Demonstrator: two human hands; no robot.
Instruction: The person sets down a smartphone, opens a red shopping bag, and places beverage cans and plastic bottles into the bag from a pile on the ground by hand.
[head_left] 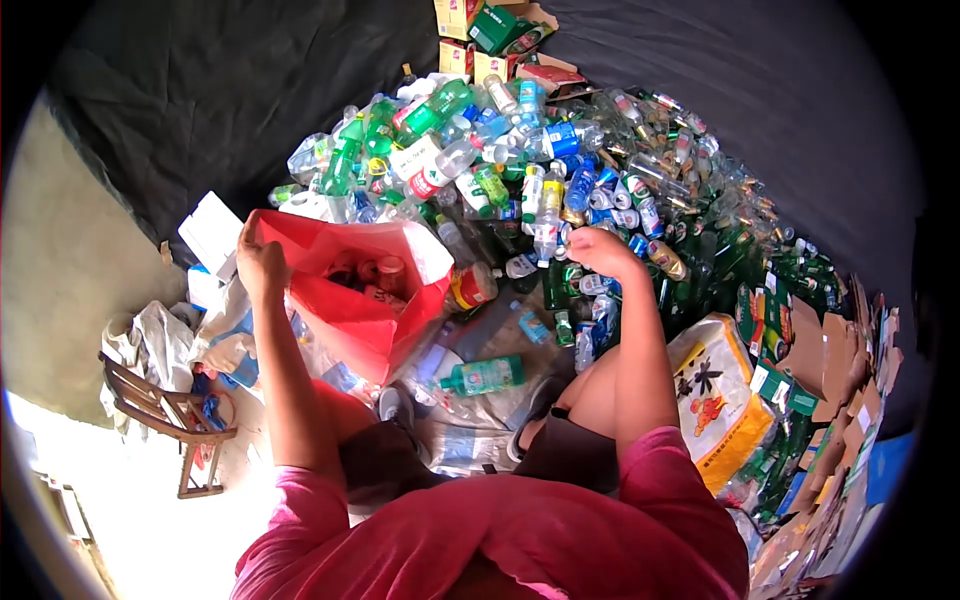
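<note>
My left hand (262,262) is closed on the upper left edge of a red bag (330,320), holding its mouth apart. Several red cans (385,275) lie inside the bag. My right hand (602,250) reaches over the heap with its fingers curled together at the edge of the cans and bottles. Whatever it grips, if anything, is hidden by the fingers. A clear bottle (545,238) lies just left of these fingertips, and blue-and-white cans (612,208) lie just beyond. Between my feet rests a green-labelled bottle (483,376).
A large heap of plastic bottles (440,110) spreads ahead, with glass bottles (725,235) to the right. Flattened cardboard (835,360) and a yellow-and-white sack (715,400) lie at my right. A wooden stool (165,410) stands at my left. Dark sheeting (250,90) hangs behind.
</note>
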